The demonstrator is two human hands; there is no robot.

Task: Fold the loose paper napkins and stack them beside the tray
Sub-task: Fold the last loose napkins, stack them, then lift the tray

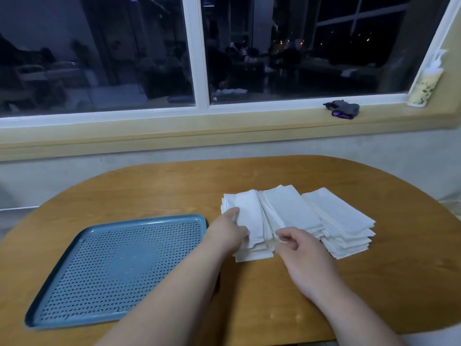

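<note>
On the wooden worktop (154, 186) one blue tray (74, 248) with a dotted floor lies to the left. The white napkins (294, 211) are just right of it in three piles: a left pile (249, 208) and a middle pile (289, 208) fanned against each other, and a right pile (341, 221), the thickest, touching the middle one.

The left forearm crosses over the tray's right edge and hides part of it. The left hand (230, 229) lies on the left pile with its thumb flat on top. Its other fingers are hidden, so I cannot tell whether it grasps. The right hand (300, 249) has curled fingers, with thumb and forefinger pinching the near edge of the middle pile.

On the window sill (224, 126) behind are one grey and purple cloth (343, 109) and, at the right end, one pale bottle (425, 87).
</note>
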